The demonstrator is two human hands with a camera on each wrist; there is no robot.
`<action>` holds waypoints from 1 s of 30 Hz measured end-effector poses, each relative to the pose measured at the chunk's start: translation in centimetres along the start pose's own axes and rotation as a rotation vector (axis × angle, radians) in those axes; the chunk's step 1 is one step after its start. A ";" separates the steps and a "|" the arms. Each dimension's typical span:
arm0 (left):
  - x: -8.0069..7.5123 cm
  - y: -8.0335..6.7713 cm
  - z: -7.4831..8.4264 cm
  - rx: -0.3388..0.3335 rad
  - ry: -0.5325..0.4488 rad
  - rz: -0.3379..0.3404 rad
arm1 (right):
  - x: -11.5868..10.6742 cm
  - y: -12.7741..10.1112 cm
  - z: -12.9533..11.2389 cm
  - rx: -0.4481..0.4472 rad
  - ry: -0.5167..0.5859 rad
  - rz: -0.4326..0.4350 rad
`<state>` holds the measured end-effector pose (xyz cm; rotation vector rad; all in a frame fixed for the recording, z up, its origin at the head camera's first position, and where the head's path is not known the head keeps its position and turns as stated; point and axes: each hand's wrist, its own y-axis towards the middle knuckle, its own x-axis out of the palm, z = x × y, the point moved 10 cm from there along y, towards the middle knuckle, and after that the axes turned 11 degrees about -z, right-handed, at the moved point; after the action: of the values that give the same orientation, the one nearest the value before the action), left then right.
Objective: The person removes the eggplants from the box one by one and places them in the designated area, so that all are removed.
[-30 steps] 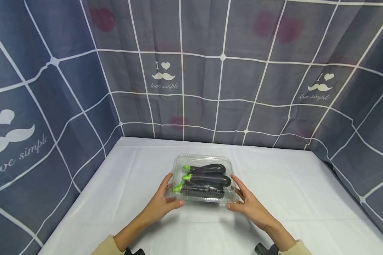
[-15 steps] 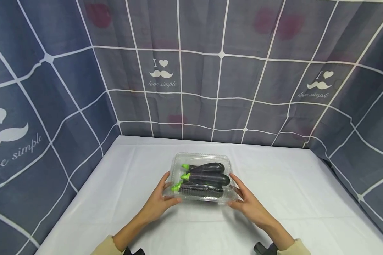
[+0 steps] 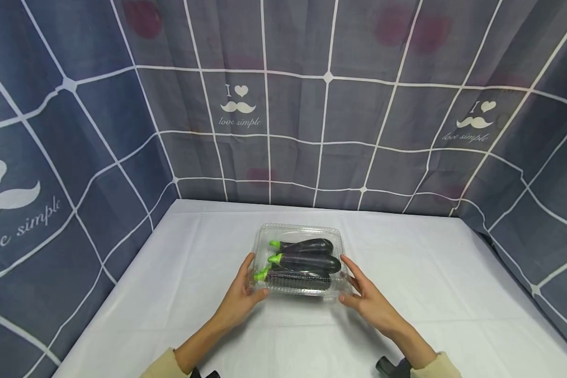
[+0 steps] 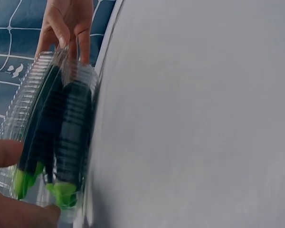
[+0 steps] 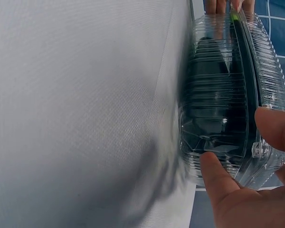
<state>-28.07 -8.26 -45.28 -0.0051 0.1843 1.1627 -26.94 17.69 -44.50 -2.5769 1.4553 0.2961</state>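
A clear plastic clamshell container (image 3: 302, 228), lid down, has several dark eggplants (image 3: 312, 262) with green caps inside. My left hand (image 3: 236, 303) grips its left end; in the left wrist view the fingers (image 4: 4, 153) and thumb lie on either side of that end. At the right end my right hand (image 3: 375, 307) holds the corner between thumb and fingers (image 5: 218, 178). Shadows fall on the cloth below both hands. How far the base stands off the table, if at all, I cannot tell. Fingers behind or under the container are partly hidden.
White cloth covers the table (image 3: 425, 273). A dark grey curtain (image 3: 293, 115) with white grid lines hangs behind it, and similar panels close off the left and right sides. Black wrist mounts (image 3: 392, 366) show near the beige sleeves.
The left thumb has come in slightly against the container's front left side. Container and right hand keep nearly the same place; the head view has shifted a little.
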 end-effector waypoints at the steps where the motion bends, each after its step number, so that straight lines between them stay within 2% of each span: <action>1: 0.1 0.0 0.0 0.006 -0.014 -0.003 | 0.0 0.0 0.1 0.000 0.001 0.001; 12: -0.4 -0.2 -0.3 0.007 -0.067 0.034 | -0.3 0.2 0.4 0.020 -0.001 -0.001; 17: -0.3 -0.2 0.1 0.037 -0.064 0.020 | -0.3 0.1 0.1 0.013 -0.001 -0.011; 30: -0.5 -0.2 0.1 0.053 -0.040 0.031 | -0.5 0.3 0.1 -0.010 -0.007 -0.015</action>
<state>-28.07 -8.77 -45.09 0.0678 0.1797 1.1874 -27.49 17.97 -44.47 -2.5907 1.4350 0.3109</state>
